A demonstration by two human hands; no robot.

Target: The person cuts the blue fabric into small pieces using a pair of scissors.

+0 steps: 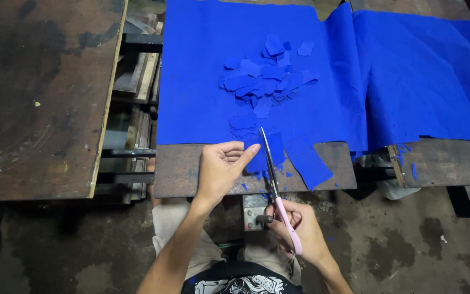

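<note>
My left hand (221,169) pinches a strip of blue cloth (260,158) at the near edge of a dark metal table (180,171). My right hand (300,228) grips pink-handled scissors (278,201), their blades pointing away from me into the strip just right of my left fingers. A pile of several small blue cut pieces (265,76) lies on a large blue cloth sheet (202,71) spread over the table. A loose blue piece (311,166) hangs over the near edge to the right.
A second blue sheet (425,76) covers the table to the right. A rusty brown tabletop (39,92) stands at the left, with a gap of metal frames (134,81) between. Stained concrete floor (398,245) lies below, and my knees are under the table edge.
</note>
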